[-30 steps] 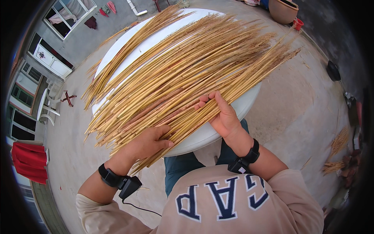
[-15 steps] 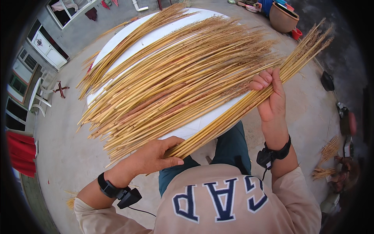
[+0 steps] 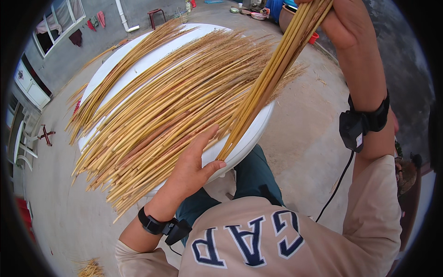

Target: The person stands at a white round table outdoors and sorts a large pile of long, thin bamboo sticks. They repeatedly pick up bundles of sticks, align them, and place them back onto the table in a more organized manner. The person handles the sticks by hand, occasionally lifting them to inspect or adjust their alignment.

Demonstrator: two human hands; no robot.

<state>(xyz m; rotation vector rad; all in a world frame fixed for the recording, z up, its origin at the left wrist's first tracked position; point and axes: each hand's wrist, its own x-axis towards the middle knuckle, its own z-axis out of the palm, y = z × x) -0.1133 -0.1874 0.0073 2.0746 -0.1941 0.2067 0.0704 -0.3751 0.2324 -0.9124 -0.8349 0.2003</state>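
Observation:
My right hand [image 3: 344,25] is raised at the upper right, wrapped round a slim bundle of dry reed stalks [image 3: 267,76]. The bundle slants down toward my body, and its plume end runs out of the picture. By its lower cut ends is my left hand [image 3: 188,171], thumb and forefinger spread apart. The thumb tip is at or close to the stalk ends; contact is hard to tell. A wide layer of similar reed stalks [image 3: 157,117] covers much of the round white table [image 3: 253,134], with feathery heads toward the far right.
A separate, narrower pile of stalks [image 3: 122,71] lies along the table's far left. Behind the table stands a red stool [image 3: 156,17]. A white chair [image 3: 24,143] is at the left, and scattered stalks [image 3: 90,267] lie on the floor at lower left.
My right hand has lifted the bundle up and toward the upper right, so it stands steeper. My left hand has moved up, its fingers more open at the lower ends. The view has shifted.

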